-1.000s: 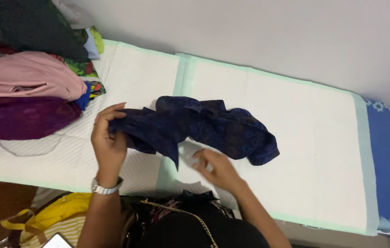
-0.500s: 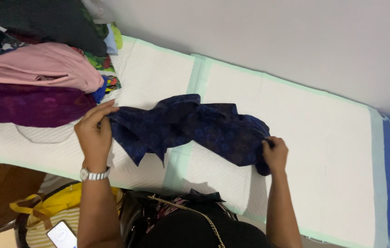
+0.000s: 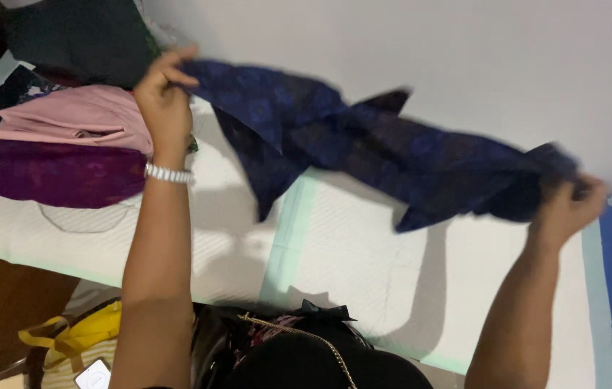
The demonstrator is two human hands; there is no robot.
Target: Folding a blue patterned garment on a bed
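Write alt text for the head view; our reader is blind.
Both hands, left and right, hold a dark blue cloth stretched in the air above a white padded table. Folded clothes are stacked at left.

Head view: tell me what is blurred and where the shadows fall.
Head view: the dark blue cloth and right hand are smeared by motion; the left hand is sharper; soft shadows of the cloth and arms fall on the white pad; no glare.

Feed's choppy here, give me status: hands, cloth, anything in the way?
Left hand and right hand each gripping an end of the dark blue cloth. Cloth stretched in the air above the white pad. Clothes pile beside left hand.
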